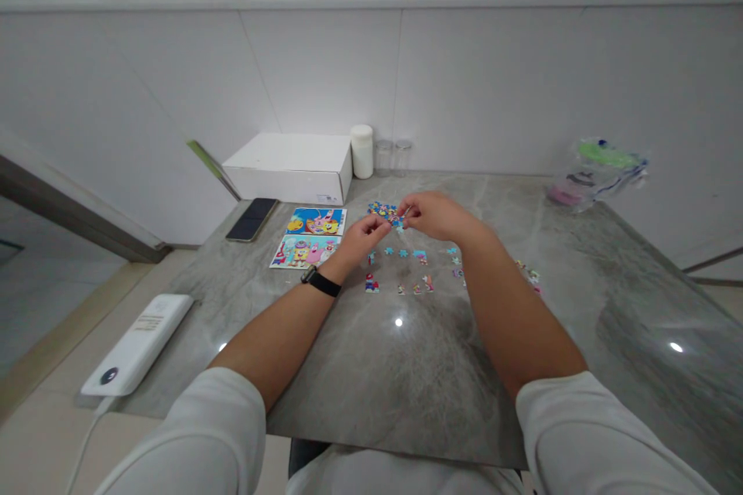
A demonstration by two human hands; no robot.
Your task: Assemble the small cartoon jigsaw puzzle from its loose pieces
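From my remote seat I see both hands raised over the grey table [580, 302], meeting near its far middle. The right hand [436, 215] has its fingers pinched narrow on one blue puzzle piece [399, 223]. The left hand [364, 236], with one black wristband [320, 281] behind it, is also drawn narrow, with its fingertips right at that piece; I cannot tell whether it grips it. The piece sits just beside one joined puzzle patch [381, 209], at its near right edge.

Below the hands I count roughly a dozen loose pieces [419, 254] scattered flat; some are too small to count surely. To the left lie two picture cards [316, 221], one nearer than the other, then one dark phone [251, 218]. Along the wall stand one white box [290, 168], one white jar [362, 151] and two clear jars [393, 157]. One plastic bag [597, 170] lies far right, and one white power bank [139, 342] sits at the near left edge.
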